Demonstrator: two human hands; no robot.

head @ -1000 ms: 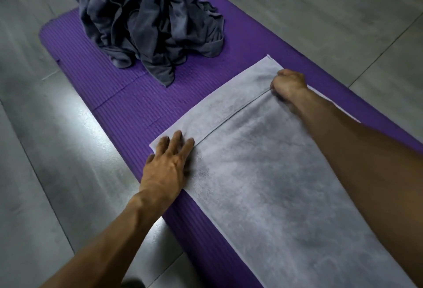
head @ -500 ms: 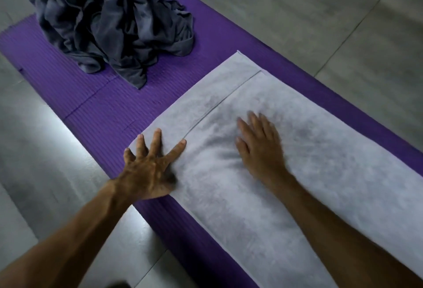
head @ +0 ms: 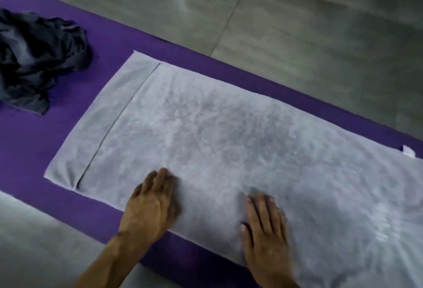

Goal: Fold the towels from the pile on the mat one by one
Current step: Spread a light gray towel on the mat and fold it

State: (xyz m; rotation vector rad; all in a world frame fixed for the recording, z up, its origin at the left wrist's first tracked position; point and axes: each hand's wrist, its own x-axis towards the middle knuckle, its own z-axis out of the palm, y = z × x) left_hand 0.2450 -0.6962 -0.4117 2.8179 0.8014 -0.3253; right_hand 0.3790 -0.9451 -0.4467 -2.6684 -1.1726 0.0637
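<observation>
Pale grey towel (head: 229, 132) spread flat along purple mat (head: 34, 150), folded edge at left end. Left hand (head: 148, 207) and right hand (head: 265, 230) flat on near edge, fingers straight, gripping nothing. Dark grey pile (head: 39, 58) heaped far left on mat, apart from towel. Grey tiled floor (head: 297, 24) beyond.
</observation>
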